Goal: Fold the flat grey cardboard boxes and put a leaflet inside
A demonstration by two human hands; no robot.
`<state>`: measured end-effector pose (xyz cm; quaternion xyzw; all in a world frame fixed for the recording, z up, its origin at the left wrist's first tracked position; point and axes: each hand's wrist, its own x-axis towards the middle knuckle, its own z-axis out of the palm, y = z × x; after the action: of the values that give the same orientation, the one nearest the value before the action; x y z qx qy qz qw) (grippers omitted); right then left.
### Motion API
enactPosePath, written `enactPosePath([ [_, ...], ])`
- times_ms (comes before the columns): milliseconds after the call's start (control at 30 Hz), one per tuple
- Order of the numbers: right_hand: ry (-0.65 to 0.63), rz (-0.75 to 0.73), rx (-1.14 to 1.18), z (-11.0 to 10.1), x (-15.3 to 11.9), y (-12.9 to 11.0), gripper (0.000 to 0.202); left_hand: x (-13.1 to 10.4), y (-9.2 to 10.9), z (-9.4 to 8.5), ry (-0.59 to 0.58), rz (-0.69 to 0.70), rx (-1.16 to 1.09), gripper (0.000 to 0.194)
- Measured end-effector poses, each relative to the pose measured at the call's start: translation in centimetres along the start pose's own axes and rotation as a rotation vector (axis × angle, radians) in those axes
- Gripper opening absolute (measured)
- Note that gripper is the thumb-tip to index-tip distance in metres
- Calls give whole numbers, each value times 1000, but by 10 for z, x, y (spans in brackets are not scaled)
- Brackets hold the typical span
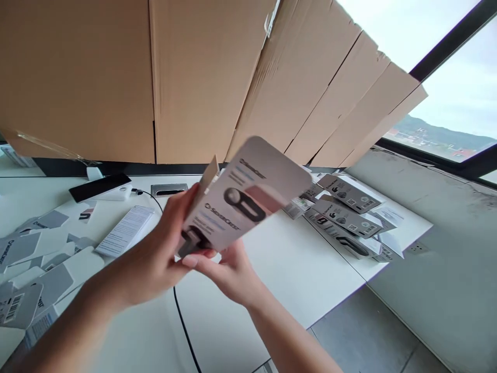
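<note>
A grey and white printed product box (248,197) with a long flap is held up tilted above the white table. My left hand (174,233) wraps around its left side, fingers behind the box. At the lower edge, my right hand (229,264) grips it with the thumb in front; most of its fingers are hidden. The box front shows a picture of a dark, elongated device with a round end. Part of a cream-coloured panel stands up at the box's left edge.
Flattened grey and white cartons (42,264) spread over the left, beside a closed white box (126,230) and a black-and-white device (103,187). Folded boxes (345,217) pile up at the right. A black cable (184,321) crosses the table (295,274). Cardboard panels (194,77) stand behind.
</note>
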<state>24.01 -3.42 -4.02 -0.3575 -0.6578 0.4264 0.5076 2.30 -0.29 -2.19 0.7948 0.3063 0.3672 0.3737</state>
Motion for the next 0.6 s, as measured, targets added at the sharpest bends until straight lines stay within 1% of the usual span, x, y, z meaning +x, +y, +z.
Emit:
enactPosePath([
  [33, 33, 42, 15, -3, -3, 5, 64, -1, 4, 7, -72, -13, 42, 105],
  [67, 75, 80, 7, -13, -7, 10, 51, -2, 7, 10, -146, -24, 99, 104],
  [100, 137, 103, -36, -28, -13, 14, 45, -5, 7, 9, -199, -38, 154, 100],
  [133, 225, 108, -133, -51, -20, 19, 44, -8, 6, 6, -219, -50, 206, 97],
  [167, 351, 78, -290, -78, -28, 22, 49, -12, 4, 0, -205, -57, 251, 93],
  [233, 651, -13, -719, -140, -49, 31, 84, -16, -1, -16, -104, -55, 318, 88],
  [267, 744, 7, -937, -171, -60, 37, 99, -18, -2, -25, -37, -44, 339, 86],
  [300, 785, 78, -1124, -199, -70, 43, 106, -19, -2, -34, 32, -30, 356, 83],
  [333, 799, 159, -1264, -224, -80, 51, 106, -20, -1, -44, 93, -25, 366, 79],
  [367, 771, 251, -1355, -244, -88, 61, 101, -21, 1, -53, 154, -29, 373, 74],
  [400, 751, 324, -1406, -259, -94, 71, 98, -22, 3, -62, 212, -42, 375, 69],
  [433, 749, 374, -1427, -269, -98, 82, 98, -24, 5, -71, 274, -62, 373, 65],
  [467, 741, 402, -1430, -274, -99, 93, 103, -27, 6, -80, 329, -90, 368, 63],
  [567, 714, 397, -1376, -274, -92, 122, 125, -38, 6, -104, 480, -150, 359, 64],
  [600, 700, 386, -1351, -272, -87, 129, 128, -41, 6, -110, 523, -148, 360, 67],
])
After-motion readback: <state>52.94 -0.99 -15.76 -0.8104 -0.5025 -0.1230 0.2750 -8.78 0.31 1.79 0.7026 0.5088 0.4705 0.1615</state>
